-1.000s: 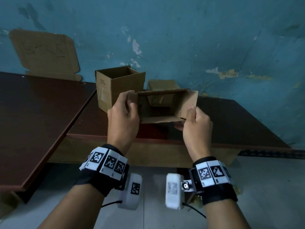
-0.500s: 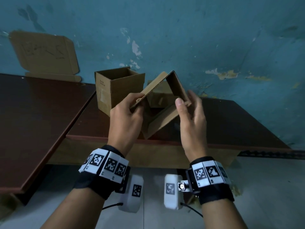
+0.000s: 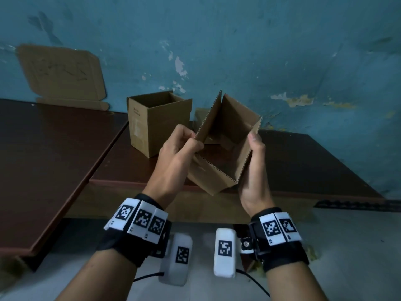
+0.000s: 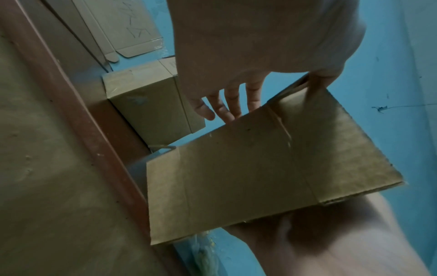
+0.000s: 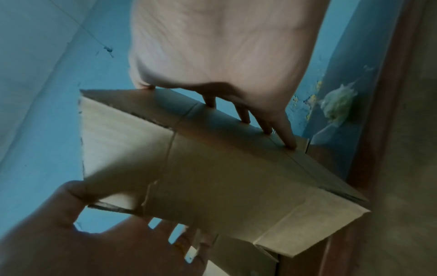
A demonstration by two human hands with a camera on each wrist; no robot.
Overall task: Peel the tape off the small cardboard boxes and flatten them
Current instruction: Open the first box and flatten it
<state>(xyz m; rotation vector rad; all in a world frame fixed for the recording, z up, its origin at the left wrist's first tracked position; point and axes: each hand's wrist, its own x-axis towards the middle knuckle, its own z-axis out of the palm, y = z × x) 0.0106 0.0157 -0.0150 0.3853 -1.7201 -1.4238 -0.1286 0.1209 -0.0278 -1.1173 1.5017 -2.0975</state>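
A small brown cardboard box with both ends open is held tilted in the air over the front edge of the right table. My left hand pinches its left wall at the rim, fingers curled. My right hand holds the right wall, thumb on the inner edge and fingers along the outside. In the left wrist view the box shows its creased outer side under my left hand. In the right wrist view my right hand lies on the top wall of the box. No tape is visible on it.
A second open box stands upright on the right table, just left of my hands. Another small box sits behind by the blue wall. A flattened carton leans on the wall above the left table.
The held box has gone from a squashed diamond shape to an open tube turned with its opening up towards me. Both hands have shifted their hold to its side walls.
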